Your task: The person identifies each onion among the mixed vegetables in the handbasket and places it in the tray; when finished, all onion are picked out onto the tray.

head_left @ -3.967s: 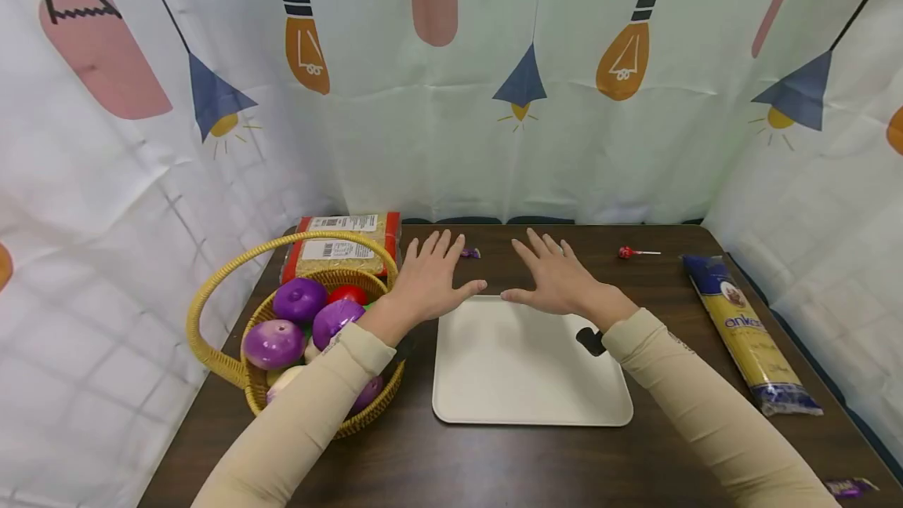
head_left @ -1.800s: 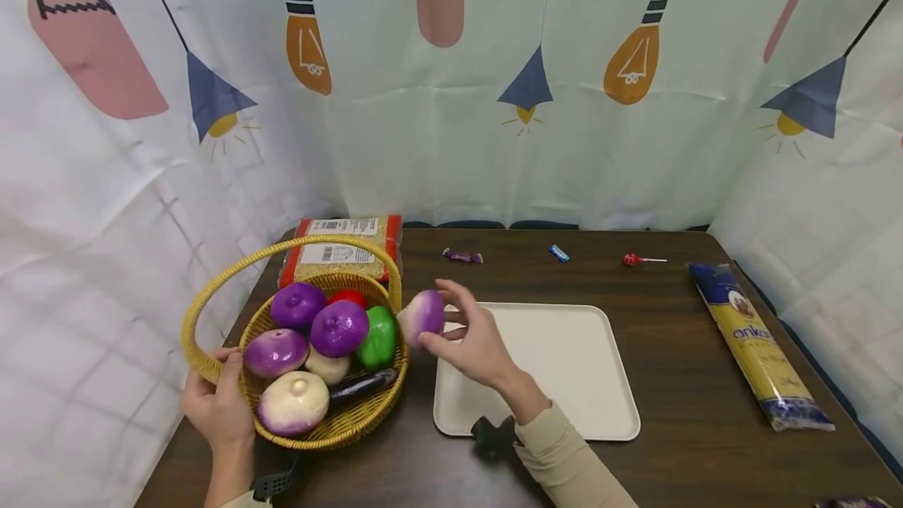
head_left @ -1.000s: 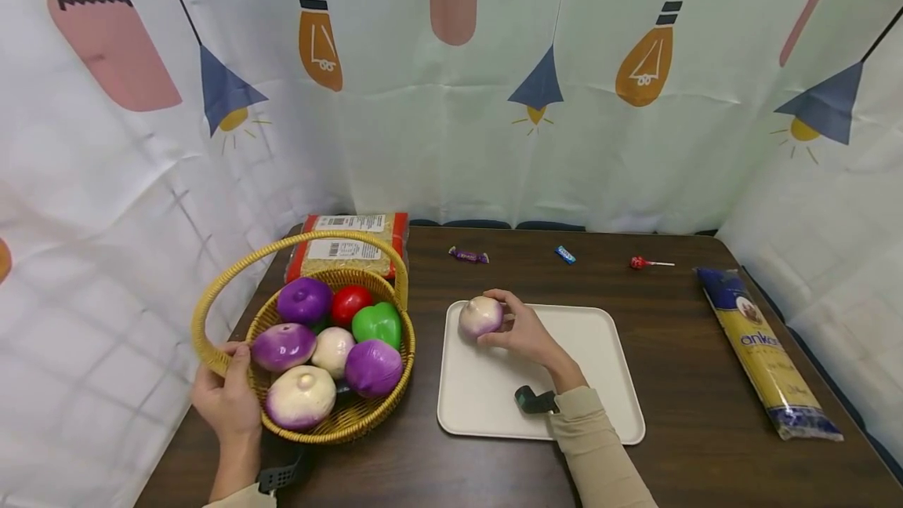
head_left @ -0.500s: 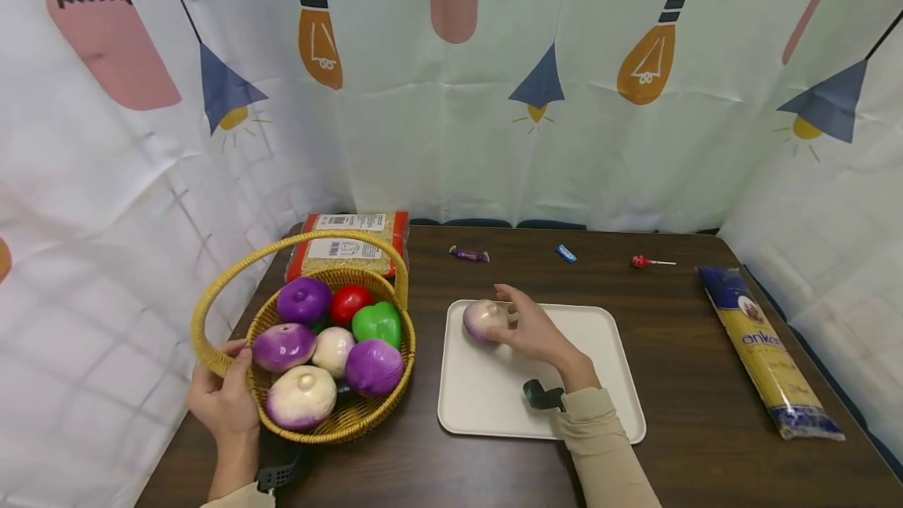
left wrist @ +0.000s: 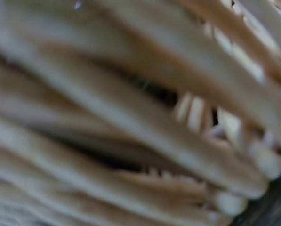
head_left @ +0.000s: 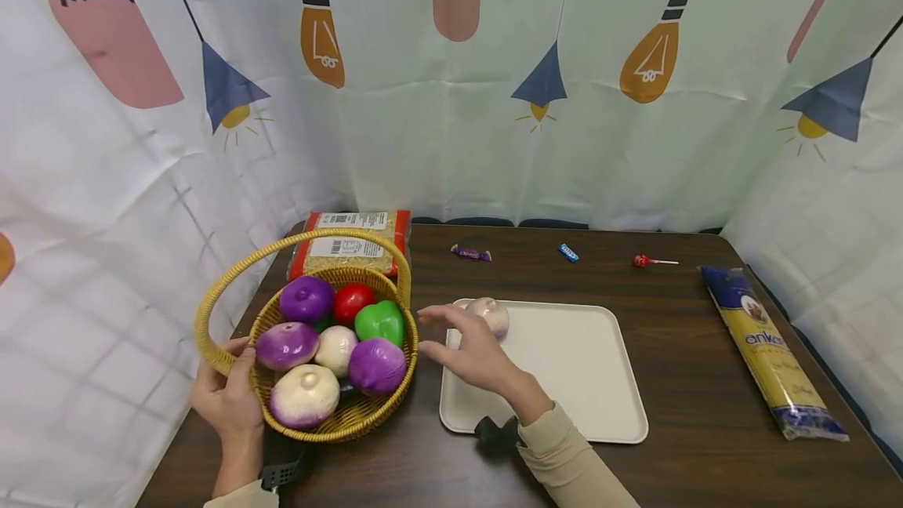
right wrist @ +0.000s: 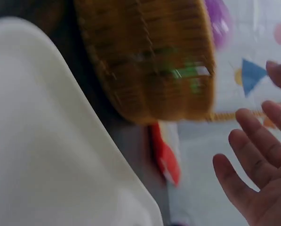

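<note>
basket [head_left: 356,423] at lower left of the head view, upright on the dark table [head_left: 684,414], handle [head_left: 339,233] arched over it. left hand [head_left: 229,402] grips it at its left side, where handle meets rim; thumb in front, fingers partly hidden behind. left wrist view: blurred weave only, fingers out of sight.

right hand [head_left: 473,347] just right of the basket, lower centre: thumb and fingers spread, nothing between them, tips pointing left at the basket's wall. right wrist view agrees, fingers apart at lower right, basket at top.

in the basket: purple bulb [head_left: 306,300] at the back, tomato [head_left: 353,303], green pepper [head_left: 381,323], long purple bulb [head_left: 287,346], small white bulb [head_left: 335,350], purple ball [head_left: 377,367], big white bulb [head_left: 305,397] in front; a dark thing mostly hidden.

tray [head_left: 564,375] right of centre, pale bulb [head_left: 494,316] in its upper left corner, partly behind the right hand.

farther out: red-ended pack [head_left: 353,220] behind the basket; purple candy [head_left: 471,254], blue candy [head_left: 567,252], lollipop [head_left: 640,260] along the table's far side; yellow pack [head_left: 772,351] at right. curtain [head_left: 423,139] across the top, lamps printed on it.
</note>
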The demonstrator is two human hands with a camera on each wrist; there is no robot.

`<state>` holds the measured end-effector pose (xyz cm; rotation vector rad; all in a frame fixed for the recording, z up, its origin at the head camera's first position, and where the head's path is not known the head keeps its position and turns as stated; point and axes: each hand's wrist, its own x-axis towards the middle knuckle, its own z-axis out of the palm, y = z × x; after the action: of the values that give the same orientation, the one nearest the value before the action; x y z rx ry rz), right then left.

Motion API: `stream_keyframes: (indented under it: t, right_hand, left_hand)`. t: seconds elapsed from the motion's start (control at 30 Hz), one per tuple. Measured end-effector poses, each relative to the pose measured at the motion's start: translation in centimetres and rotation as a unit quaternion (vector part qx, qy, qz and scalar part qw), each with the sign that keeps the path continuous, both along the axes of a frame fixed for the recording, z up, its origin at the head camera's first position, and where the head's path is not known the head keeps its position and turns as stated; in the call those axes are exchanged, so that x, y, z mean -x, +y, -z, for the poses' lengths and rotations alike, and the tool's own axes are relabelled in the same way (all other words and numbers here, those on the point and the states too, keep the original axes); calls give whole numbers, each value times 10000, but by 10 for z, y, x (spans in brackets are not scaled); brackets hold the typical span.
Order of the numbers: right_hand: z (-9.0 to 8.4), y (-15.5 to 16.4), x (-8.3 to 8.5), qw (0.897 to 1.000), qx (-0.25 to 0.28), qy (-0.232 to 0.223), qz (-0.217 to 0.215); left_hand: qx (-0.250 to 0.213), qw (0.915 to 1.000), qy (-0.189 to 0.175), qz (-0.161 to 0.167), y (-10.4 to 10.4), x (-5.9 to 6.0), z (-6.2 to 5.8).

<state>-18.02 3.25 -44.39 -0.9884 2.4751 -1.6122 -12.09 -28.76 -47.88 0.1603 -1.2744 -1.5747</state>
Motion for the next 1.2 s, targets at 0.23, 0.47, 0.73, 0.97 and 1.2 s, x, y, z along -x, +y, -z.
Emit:
stream_keyframes:
  t: [0.23,0.47,0.73,0.97,1.2]
  right_hand:
    - [12,-27,-15,9969,-459,577,-271]
    - [22,-42,-25,9938,-772,802,-14]
    - [18,-55,-35,9928,-1069,397,357]
    - [10,-52,-36,9964,-644,17,545]
    - [-18,-17,-19,9937,474,-1011,132]
  left_hand:
    - [-99,9997,144,156,-2,1,3]
    - [-41,9999,108,118,0,0,1]
    - [135,9998,-104,-91,2,-1,-1]
    - [276,9988,-307,-261,0,-2,1]
    - [318,9984,-367,-279,0,-1,1]
